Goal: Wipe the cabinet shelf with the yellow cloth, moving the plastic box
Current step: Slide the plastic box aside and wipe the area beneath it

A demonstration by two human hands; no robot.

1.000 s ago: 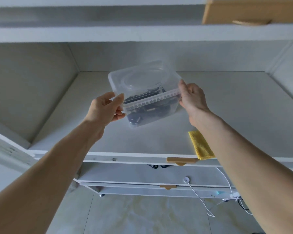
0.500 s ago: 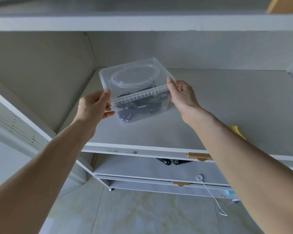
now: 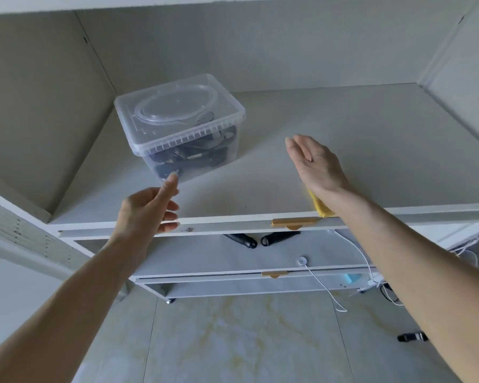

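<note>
The clear plastic box (image 3: 181, 128), lidded and holding dark items, rests on the white cabinet shelf (image 3: 357, 150) toward its left rear corner. My left hand (image 3: 147, 211) hovers just in front of the box with fingers apart, its thumb tip near the box's lower front corner, holding nothing. My right hand (image 3: 315, 164) is open over the middle of the shelf, palm turned left, apart from the box. The yellow cloth (image 3: 320, 207) lies at the shelf's front edge, mostly hidden under my right wrist.
A tan handle (image 3: 293, 222) sits on the shelf's front edge. Below are two lower shelves, black grips (image 3: 260, 240), a white cable with a round puck (image 3: 302, 261), and marbled floor tiles. The cabinet's left wall stands close to the box.
Both hands carried the box leftward and set it down on the shelf, then let go. They have drawn back from it, now open.
</note>
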